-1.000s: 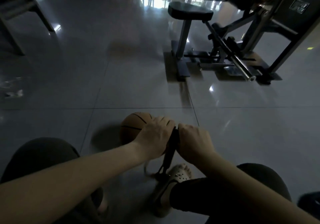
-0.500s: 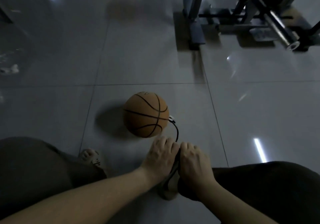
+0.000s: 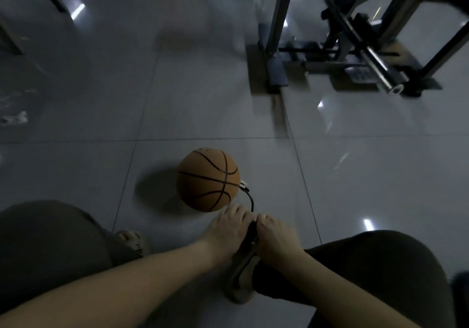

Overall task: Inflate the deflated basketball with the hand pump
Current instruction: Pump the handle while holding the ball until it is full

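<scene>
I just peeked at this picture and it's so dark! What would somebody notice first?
The orange basketball jumps out first, sitting on the shiny grey floor in the middle. Just below it, the left hand and right hand press side by side on the black pump handle, and a thin hose curls from there to the ball's right side. A metal gym machine stands at the top right.
</scene>
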### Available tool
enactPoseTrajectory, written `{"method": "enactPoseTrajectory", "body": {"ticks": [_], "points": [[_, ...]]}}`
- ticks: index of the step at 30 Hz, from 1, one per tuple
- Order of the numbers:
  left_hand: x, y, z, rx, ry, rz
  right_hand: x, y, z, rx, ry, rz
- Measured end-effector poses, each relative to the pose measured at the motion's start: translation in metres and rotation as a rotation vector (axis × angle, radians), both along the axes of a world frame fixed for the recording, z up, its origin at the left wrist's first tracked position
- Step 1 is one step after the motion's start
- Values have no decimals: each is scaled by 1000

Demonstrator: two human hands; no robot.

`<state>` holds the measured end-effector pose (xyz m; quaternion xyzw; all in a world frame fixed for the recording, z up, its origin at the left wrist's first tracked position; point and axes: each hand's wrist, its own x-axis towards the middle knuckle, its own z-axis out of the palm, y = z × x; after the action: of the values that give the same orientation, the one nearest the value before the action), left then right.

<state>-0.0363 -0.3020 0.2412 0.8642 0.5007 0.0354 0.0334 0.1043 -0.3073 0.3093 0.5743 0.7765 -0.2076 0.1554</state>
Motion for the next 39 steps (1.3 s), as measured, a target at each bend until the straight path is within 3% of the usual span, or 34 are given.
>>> {"method": "enactPoseTrajectory", "body": {"ticks": [7,11,16,23,31,39], "points": [[-12,19,102,214,-104,-72,10,18,78,431,3,73],[-14,23,125,293,-164,-89,11,17,91,560,58,91],[-1,-10,76,359,-152,-84,11,-15,26,522,58,3],[2,-5,21,211,-171,-13,8,-6,-26,552,111,-21],[6,-8,-54,73,-174,54,5,-4,-95,317,-42,-7],[4,29,-25,-8,-58,41,4,29,-57,138,9,13]]}}
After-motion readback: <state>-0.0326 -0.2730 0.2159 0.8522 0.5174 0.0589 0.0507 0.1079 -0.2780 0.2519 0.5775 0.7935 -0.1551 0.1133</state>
